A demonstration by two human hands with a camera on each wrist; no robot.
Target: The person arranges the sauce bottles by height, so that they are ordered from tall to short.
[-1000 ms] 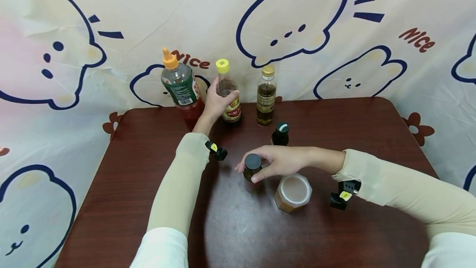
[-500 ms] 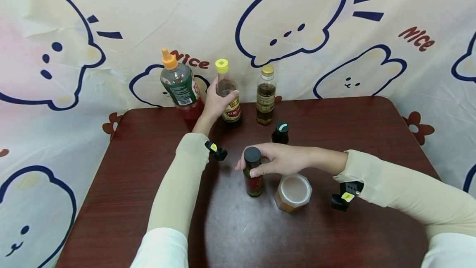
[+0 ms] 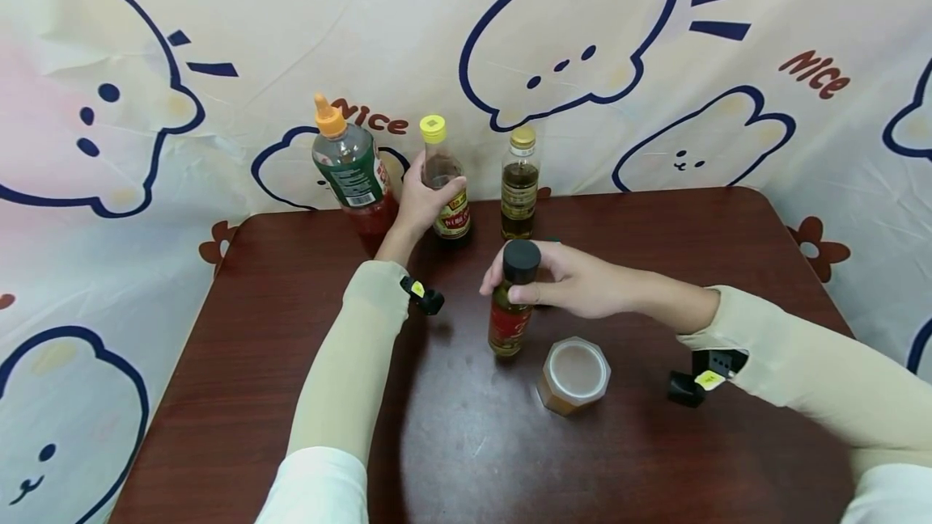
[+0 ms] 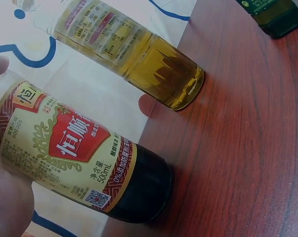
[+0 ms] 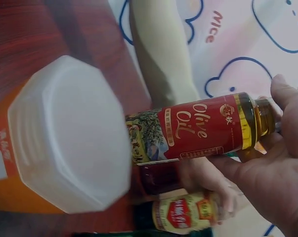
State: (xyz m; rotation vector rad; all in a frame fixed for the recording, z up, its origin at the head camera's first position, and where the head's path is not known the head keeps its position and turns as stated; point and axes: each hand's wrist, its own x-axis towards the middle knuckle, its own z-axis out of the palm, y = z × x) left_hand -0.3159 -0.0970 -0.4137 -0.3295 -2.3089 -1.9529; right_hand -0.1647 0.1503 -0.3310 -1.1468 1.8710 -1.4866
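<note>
Hand-held bottles (image 3: 507,322) (image 3: 455,217), two; jar (image 3: 575,374), one.

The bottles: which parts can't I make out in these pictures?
Head view: part of the bright-yellow-capped bottle, covered by the left hand.
Left wrist view: the top of the green bottle, cut off by the upper edge.
Right wrist view: the base of the olive oil bottle, hidden behind the jar's lid.

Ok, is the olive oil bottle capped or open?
Capped: in the head view a black cap sits atop the olive oil bottle held in the right hand. How tightly it's screwed, I cannot tell.
</note>
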